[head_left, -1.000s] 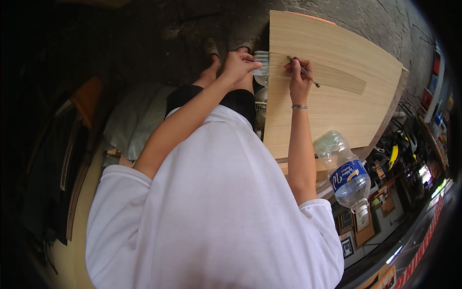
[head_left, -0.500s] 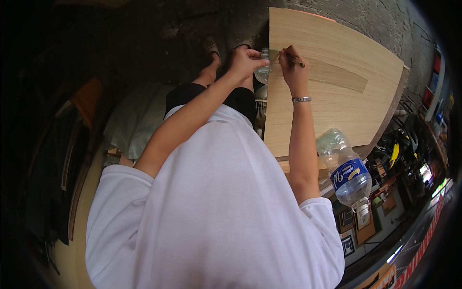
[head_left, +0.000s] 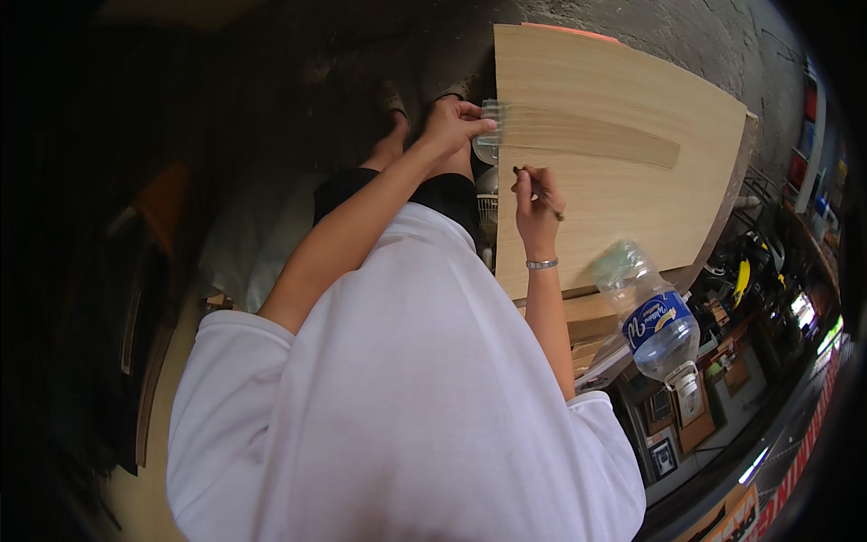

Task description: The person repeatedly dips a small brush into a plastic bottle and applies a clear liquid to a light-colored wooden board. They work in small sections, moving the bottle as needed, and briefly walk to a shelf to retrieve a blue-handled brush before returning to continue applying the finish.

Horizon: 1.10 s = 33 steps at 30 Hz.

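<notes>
The fingers of my left hand (head_left: 449, 128) grip a clear ridged plastic piece (head_left: 489, 146) beside the left edge of a pale wood-grain board (head_left: 623, 212). My right hand (head_left: 538, 206) is closed on a thin pen-like tool (head_left: 560, 215) and hovers over or rests on the board below the left hand's level; contact is unclear. A long, narrow, darker strip (head_left: 614, 140) lies across the upper part of the board, its left end near my left hand.
A large clear plastic bottle (head_left: 659, 325) with a blue label lies at the board's near right corner. Dark concrete floor (head_left: 316, 54) lies beyond my legs. Cluttered shelves and items (head_left: 745, 285) are at the right. Sheet panels (head_left: 158, 388) stand at the left.
My right hand has moved down the board, away from the strip's left end, with the tool still held. My left hand stays by the edge. The view has shifted slightly.
</notes>
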### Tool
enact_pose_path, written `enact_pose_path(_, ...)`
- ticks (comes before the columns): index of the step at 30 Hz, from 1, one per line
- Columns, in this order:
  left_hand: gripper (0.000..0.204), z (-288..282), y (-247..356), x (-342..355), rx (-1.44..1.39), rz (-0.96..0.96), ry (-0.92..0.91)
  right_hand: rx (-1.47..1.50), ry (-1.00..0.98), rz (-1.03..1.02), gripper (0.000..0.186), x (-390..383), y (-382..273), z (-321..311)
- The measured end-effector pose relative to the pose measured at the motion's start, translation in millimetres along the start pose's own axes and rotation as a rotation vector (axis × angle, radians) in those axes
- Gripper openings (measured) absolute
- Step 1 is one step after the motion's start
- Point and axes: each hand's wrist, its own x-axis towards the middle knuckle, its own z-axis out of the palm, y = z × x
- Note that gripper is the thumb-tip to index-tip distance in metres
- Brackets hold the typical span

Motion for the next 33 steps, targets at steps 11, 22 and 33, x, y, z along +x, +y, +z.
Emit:
enact_pose_path(11, 0.033, -28.0, 23.8, -13.6, 0.015, -0.126, -0.049, -0.796, 0.092, -0.103, 0.034, 62.4, 16.3, -14.9)
enact_pose_path(22, 0.029, -34.7, 17.8, -9.7, -0.022, -0.127, -0.07, -0.86, 0.004, -0.018, 0.032, 60.6, 20.9, -20.0)
enact_pose_path(33, 0.019, -11.9, 89.2, -67.8, -0.316, -0.158, -0.16, 0.586, 0.064, 0.144, 0.027, 26.4, -38.5, -17.8)
